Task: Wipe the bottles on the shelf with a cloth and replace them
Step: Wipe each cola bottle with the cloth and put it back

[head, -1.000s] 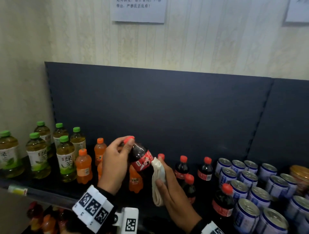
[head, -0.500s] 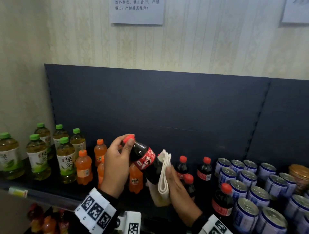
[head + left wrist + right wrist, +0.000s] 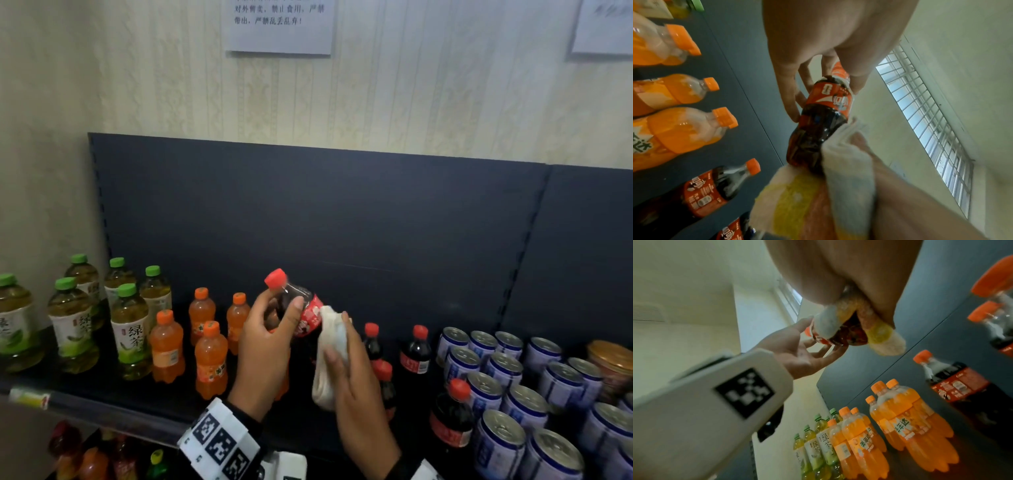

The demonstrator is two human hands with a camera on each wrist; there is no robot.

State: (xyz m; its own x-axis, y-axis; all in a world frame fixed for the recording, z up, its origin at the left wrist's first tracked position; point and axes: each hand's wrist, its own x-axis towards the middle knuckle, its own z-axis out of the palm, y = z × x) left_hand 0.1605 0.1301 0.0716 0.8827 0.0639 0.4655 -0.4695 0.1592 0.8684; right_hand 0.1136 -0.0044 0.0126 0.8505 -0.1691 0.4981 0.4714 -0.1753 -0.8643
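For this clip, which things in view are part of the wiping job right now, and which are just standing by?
In the job:
cola bottle, gripped by the left hand
cloth, held by the right hand

Standing by:
orange soda bottles
green tea bottles
cans
paper notices

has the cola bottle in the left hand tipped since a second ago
Yes. The cola bottle now stands more upright: against the orange bottles on the shelf, its red cap has swung up and right, clear of the left hand.

The cola bottle point(image 3: 301, 318) is glossy clear plastic with a smooth red label. The cloth point(image 3: 330, 356) looks soft, nubby terry. The cans point(image 3: 507, 380) have shiny metal tops; the shelf's back panel point(image 3: 342, 222) is matt, dark.
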